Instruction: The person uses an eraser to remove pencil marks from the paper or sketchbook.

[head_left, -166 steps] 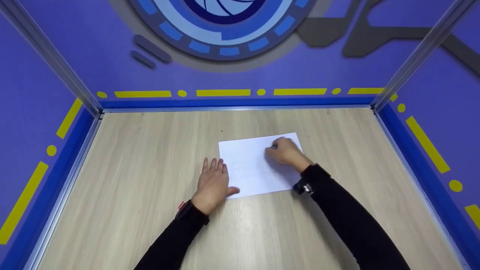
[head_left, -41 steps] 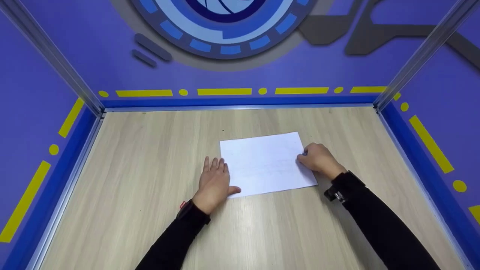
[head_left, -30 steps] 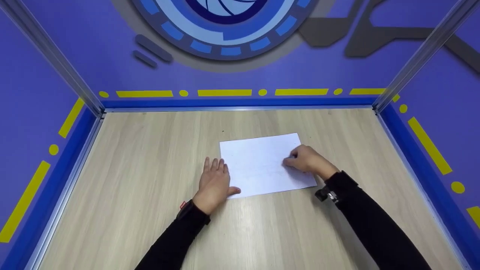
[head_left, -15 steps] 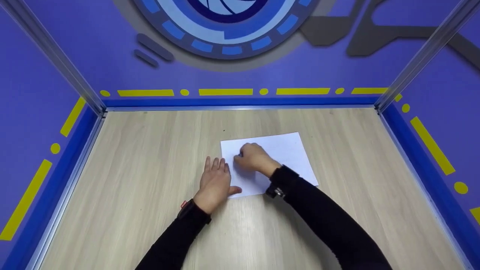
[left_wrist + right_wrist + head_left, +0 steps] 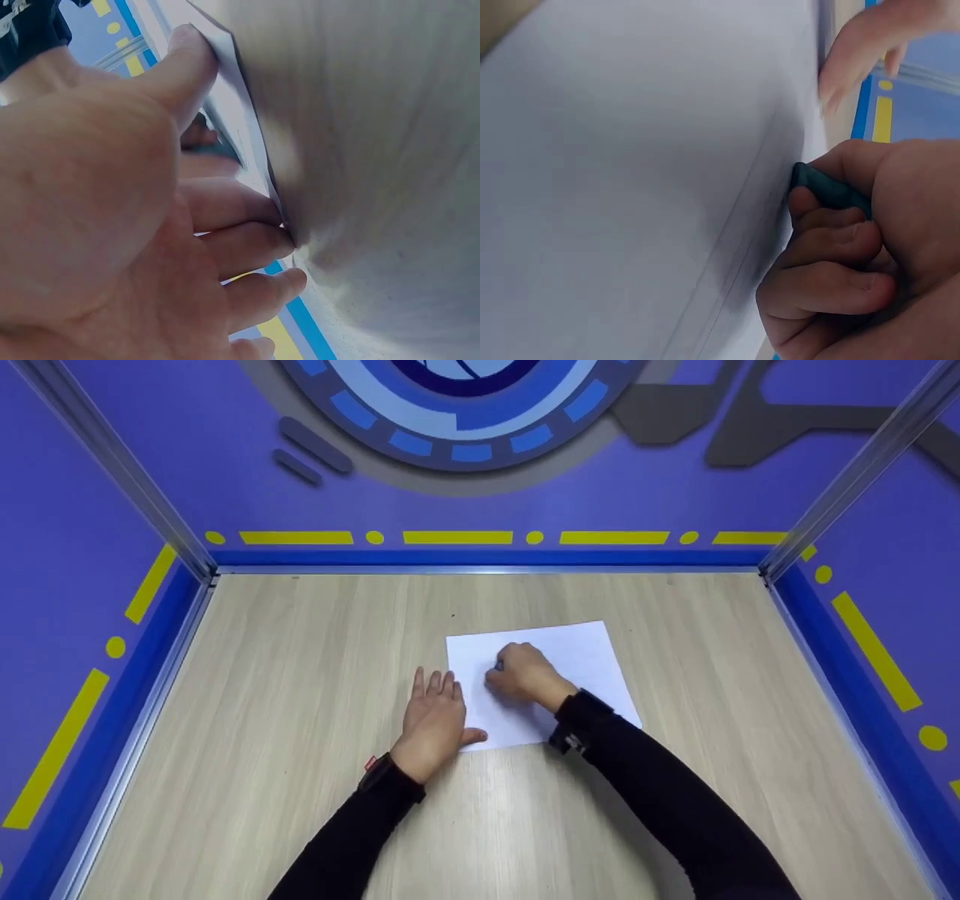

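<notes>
Paper [image 5: 589, 660] lies mid counter [image 5: 262, 697]; my right hand [image 5: 525, 671], pinching a teal piece [image 5: 829, 189], has crossed from three o'clock to ten, so work's there now; my outstretched left hand [image 5: 433, 726] rests at eight.

From here I can read no lettering, brand or number; the red tag [image 5: 370, 763] on the left wristband [image 5: 393, 780] is too small to make out.
</notes>
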`<state>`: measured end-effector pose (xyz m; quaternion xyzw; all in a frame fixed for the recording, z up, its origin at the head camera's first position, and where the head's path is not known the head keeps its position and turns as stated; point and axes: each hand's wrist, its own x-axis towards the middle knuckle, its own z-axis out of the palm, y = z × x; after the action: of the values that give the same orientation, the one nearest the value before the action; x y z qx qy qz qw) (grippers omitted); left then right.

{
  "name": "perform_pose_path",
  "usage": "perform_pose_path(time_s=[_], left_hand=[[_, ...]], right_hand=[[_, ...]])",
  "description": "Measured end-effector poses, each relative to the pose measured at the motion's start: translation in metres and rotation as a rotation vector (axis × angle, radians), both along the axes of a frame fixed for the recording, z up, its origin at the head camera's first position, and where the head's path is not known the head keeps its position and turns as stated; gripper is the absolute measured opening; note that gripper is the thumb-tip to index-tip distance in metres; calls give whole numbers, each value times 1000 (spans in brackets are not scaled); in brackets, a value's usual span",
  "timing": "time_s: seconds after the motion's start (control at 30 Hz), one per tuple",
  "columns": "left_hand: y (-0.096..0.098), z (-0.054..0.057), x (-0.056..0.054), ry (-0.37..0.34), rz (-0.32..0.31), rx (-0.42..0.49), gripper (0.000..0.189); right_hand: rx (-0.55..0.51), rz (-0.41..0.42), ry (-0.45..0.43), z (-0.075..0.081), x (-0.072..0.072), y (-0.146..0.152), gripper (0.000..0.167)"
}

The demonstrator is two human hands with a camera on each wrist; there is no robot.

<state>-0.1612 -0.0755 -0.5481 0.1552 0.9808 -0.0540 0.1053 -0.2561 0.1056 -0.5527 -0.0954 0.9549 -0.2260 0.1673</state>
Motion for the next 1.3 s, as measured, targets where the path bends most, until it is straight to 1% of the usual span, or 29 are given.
perform_pose_path(time_s=[0.1,0.17,0.23,0.3,0.4,0.53,0.6,0.67,0.83,0.97,1.03,1.13,1.17,1.27,1.3], left_hand=[[0,1,-1,-3,-2,2,108],[0,1,-2,-19,2,8,108],[0,1,-2,-28,3,18,108],[-1,1,-2,-31,7,33,107],[-2,0,-1,-20,10,48,107],[-3,-2,-2,-20,5,47,107],[-3,-2,-2,-17,0,36,106],[-4,-1,-3,-14,0,24,106],[-3,-1,-3,-31,3,23,107],[-1,-1,-2,-52,7,43,107],[0,-1,-2,-52,9,42,107],[1,0,-1,-41,9,28,107],[1,0,-1,-39,8,22,107],[1,-1,-1,-32,7,12,107],[1,-1,-1,-33,4,10,107]], right_hand=[[-26,-37,17,0,0,31,26],[-42,-55,30,-2,-1,54,23],[-57,-73,34,-3,-2,77,27],[-60,-98,21,-3,-1,99,32],[-45,-128,9,-2,-1,130,30],[-5,-184,1,-1,2,162,28],[9,-208,0,0,2,174,30],[14,-215,1,1,2,181,33],[28,-195,-12,5,3,184,38],[57,-221,-41,8,5,179,35],[43,-230,-56,9,6,174,36],[-18,-222,-65,9,9,158,46],[-40,-212,-66,9,9,150,45],[-99,-160,-61,7,9,120,36],[-111,-143,-58,7,9,108,37]])
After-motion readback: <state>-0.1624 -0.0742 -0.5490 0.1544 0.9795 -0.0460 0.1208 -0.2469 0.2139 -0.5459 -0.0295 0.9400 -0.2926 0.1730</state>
